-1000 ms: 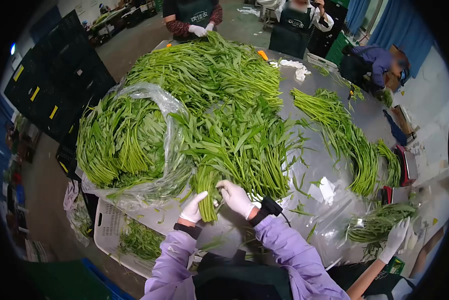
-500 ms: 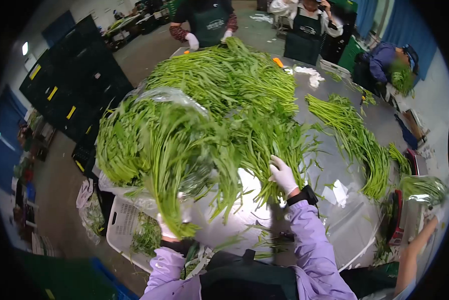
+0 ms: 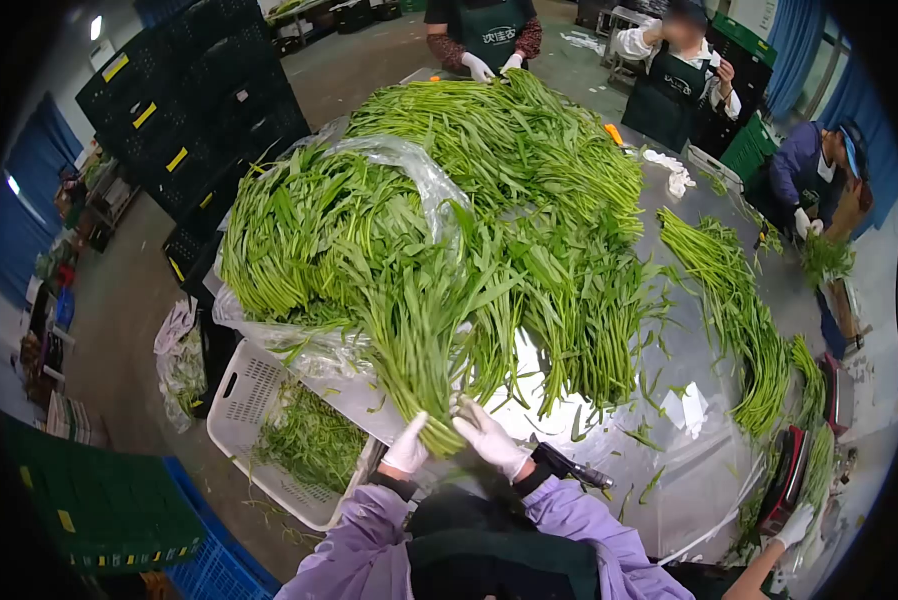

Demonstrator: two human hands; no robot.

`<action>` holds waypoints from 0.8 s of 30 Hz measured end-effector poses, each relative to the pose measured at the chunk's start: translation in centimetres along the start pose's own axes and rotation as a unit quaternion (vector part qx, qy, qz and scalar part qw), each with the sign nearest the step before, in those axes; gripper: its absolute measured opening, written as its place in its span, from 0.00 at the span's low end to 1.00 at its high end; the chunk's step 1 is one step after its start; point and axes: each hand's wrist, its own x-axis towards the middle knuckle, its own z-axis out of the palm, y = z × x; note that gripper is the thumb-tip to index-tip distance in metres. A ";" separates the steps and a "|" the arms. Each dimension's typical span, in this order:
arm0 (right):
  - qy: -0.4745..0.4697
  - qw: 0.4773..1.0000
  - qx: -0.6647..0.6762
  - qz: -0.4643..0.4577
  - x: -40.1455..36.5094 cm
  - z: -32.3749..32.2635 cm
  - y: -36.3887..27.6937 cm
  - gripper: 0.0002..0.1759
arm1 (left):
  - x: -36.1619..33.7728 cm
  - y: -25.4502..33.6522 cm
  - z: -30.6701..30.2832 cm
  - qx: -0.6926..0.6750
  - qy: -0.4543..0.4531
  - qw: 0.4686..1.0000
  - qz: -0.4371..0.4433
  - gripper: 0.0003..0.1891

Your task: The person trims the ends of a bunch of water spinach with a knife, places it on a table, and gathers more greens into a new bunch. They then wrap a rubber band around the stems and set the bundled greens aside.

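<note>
A bunch of water spinach (image 3: 424, 350), long green stems with narrow leaves, lies in front of me, its stem ends toward my body. My left hand (image 3: 407, 447), in a white glove, grips those ends from the left. From the right, my gloved right hand (image 3: 491, 442) presses its fingers against the same stems. Beyond the bunch, a big heap of water spinach (image 3: 489, 150) covers the metal table (image 3: 609, 450). Part of the heap at left lies on a clear plastic bag (image 3: 429, 185).
A white basket (image 3: 231, 415) with loose greens stands at lower left. More stems (image 3: 729, 310) lie at right, near a red scale (image 3: 784, 480). A black-handled tool (image 3: 574, 468) is beside my right wrist. Dark crates (image 3: 204, 110) are stacked at left; co-workers stand around the table.
My right hand has left the stems at the table's middle and come to the bunch in my left hand. The bunch has moved right, and the view has shifted.
</note>
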 end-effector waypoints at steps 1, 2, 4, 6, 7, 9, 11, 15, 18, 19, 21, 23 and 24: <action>0.002 1.000 0.000 0.000 -0.3 0.3 1.0 0.40 | -0.2 -0.2 0.0 0.001 -0.002 1.000 -0.001 0.26; 0.008 1.000 -0.023 -0.017 -1.2 0.6 0.0 0.41 | -0.9 0.4 1.7 0.164 0.021 0.986 0.039 0.22; 0.019 0.997 -0.065 -0.047 -2.5 0.7 -0.8 0.41 | -2.2 0.6 5.1 0.299 0.037 0.948 0.106 0.15; 0.022 0.997 0.002 -0.075 -4.4 0.8 -1.8 0.38 | -3.4 -0.1 7.4 0.265 0.025 0.959 0.092 0.17; 0.023 0.997 0.027 -0.062 -5.3 0.9 -2.3 0.37 | -3.7 -1.5 7.0 0.218 0.038 0.973 0.068 0.18; 0.026 0.997 0.071 -0.005 -6.4 1.0 -1.6 0.37 | -3.6 -3.1 6.3 0.181 0.061 0.981 0.018 0.20; 0.029 0.992 0.116 0.049 -7.0 0.8 -0.9 0.36 | -3.3 -3.8 6.0 0.091 0.051 0.994 -0.025 0.18; 0.068 0.975 0.201 0.071 -7.9 0.0 1.5 0.31 | -3.5 -3.0 7.1 -0.125 -0.018 0.985 -0.119 0.21; 0.093 0.972 0.196 0.086 -8.5 -0.6 1.1 0.27 | -2.2 -4.7 4.9 -0.109 -0.014 0.982 -0.151 0.21; 0.096 0.972 0.197 0.087 -8.6 -0.8 1.3 0.27 | -1.5 -5.6 3.8 -0.083 -0.013 0.983 -0.164 0.21; 0.107 0.993 0.010 0.041 -8.9 -1.3 1.7 0.24 | -1.2 -5.8 5.4 -0.041 0.008 0.986 -0.164 0.19; 0.123 0.989 -0.083 -0.022 -9.1 -2.2 1.5 0.22 | -1.3 -5.4 7.5 0.142 -0.016 0.980 -0.140 0.18; 0.138 0.971 -0.174 -0.086 -9.2 -2.7 1.3 0.21 | -1.1 -5.2 7.9 0.148 -0.022 0.981 -0.120 0.19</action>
